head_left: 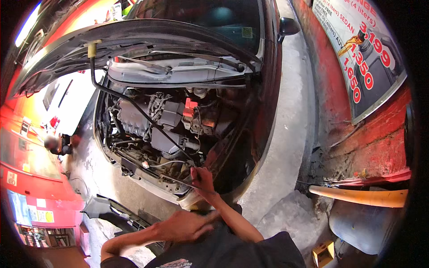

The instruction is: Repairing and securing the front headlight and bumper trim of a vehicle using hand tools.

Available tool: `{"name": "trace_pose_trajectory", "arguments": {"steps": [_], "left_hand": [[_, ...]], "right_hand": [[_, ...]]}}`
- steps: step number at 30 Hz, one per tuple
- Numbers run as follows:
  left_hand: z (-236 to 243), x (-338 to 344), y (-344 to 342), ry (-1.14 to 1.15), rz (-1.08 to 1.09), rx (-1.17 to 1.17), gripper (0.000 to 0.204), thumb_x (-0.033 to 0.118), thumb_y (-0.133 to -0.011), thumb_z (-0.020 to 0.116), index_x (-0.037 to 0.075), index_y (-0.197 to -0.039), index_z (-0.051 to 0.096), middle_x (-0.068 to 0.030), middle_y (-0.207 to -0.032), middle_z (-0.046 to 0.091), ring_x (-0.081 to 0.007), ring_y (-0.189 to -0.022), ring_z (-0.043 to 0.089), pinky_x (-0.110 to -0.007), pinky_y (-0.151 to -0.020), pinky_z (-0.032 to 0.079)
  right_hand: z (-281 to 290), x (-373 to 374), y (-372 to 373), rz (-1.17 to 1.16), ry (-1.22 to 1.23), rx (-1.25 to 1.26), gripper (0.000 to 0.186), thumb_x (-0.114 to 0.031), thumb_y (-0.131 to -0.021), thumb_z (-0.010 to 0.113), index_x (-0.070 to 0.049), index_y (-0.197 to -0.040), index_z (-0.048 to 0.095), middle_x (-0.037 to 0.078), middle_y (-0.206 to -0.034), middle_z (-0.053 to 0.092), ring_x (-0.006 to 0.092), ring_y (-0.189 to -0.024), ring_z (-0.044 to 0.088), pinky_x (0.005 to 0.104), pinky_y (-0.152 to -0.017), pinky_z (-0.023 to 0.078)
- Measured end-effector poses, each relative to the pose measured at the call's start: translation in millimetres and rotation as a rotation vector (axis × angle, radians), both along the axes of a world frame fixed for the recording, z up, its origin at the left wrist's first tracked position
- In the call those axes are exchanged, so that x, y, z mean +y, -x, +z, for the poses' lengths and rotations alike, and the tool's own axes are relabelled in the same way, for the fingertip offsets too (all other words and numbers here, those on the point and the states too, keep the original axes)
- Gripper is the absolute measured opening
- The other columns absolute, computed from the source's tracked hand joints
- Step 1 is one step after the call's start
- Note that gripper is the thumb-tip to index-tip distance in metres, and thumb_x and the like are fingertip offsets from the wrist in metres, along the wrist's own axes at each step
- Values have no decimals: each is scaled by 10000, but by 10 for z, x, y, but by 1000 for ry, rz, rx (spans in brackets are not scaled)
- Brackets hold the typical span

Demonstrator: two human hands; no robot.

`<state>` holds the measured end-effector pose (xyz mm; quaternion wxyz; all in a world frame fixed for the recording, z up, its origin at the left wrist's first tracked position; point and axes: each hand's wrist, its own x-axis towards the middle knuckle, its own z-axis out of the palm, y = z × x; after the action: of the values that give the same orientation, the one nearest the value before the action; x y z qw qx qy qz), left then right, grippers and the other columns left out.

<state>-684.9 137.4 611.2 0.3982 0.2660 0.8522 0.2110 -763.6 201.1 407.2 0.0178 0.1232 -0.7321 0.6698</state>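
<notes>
My right hand (201,181) is raised at the front corner of a dark car's engine bay, fingers curled on something I cannot make out, beside the front crossmember (172,178). My left hand (190,225) hangs lower, in front of my dark shirt, fingers extended and apart with nothing visible in them. Beyond my hands are a grey air box (165,141), a battery with a red terminal cover (190,107), an engine cover (132,114), and a thin pale hose (165,164). A black prop rod (116,94) crosses the bay under the raised hood (147,38).
A red wall (371,143) with a large sign runs along the right, above an orange pipe (353,194) and a yellow box (322,252). A detached black trim panel (103,210) lies at lower left. Another person (62,145) crouches by a white car (71,105) further left.
</notes>
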Motion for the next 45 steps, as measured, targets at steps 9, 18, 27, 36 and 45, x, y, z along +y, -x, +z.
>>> {"name": "trace_pose_trajectory", "arguments": {"steps": [9, 18, 27, 36, 45], "left_hand": [[150, -272, 292, 676, 147, 414, 343, 199, -770, 530, 120, -1097, 598, -99, -617, 626, -296, -592, 635, -423, -522, 493], [6, -200, 206, 509, -9, 150, 423, 192, -769, 516, 112, -1184, 530, -146, -641, 625, -330, -616, 636, -478, -557, 501], [-4, -298, 179, 392, -2, 151, 354, 208, -758, 533, 112, -1095, 581, -160, -617, 615, -337, -592, 631, -469, -549, 504], [91, -264, 225, 516, 213, 308, 510, 189, -807, 464, 34, -1289, 397, -185, -606, 607, -362, -556, 611, -495, -545, 492], [-724, -565, -51, -17, 565, -91, 367, 339, -938, 418, 55, -959, 649, -136, -642, 619, -223, -530, 605, -375, -515, 481]], "right_hand": [[-101, -50, -78, -93, 129, 174, 131, 42, -648, 566, -64, -691, 503, 70, -608, 489, 257, -563, 487, 312, -624, 358], [14, -46, -82, -167, -30, 115, 182, -33, -766, 596, -86, -631, 486, 71, -608, 521, 287, -571, 494, 354, -560, 381], [-53, 9, -84, 47, 36, 144, 141, -35, -732, 632, -70, -652, 521, 85, -600, 526, 292, -574, 507, 336, -577, 384], [-141, 5, -268, 105, -42, 316, 193, -29, -747, 617, -54, -606, 487, 100, -554, 456, 285, -538, 472, 367, -575, 363], [47, 15, -156, -84, 22, 201, 199, -70, -807, 616, -49, -642, 505, 94, -562, 464, 261, -532, 498, 346, -526, 377]]}}
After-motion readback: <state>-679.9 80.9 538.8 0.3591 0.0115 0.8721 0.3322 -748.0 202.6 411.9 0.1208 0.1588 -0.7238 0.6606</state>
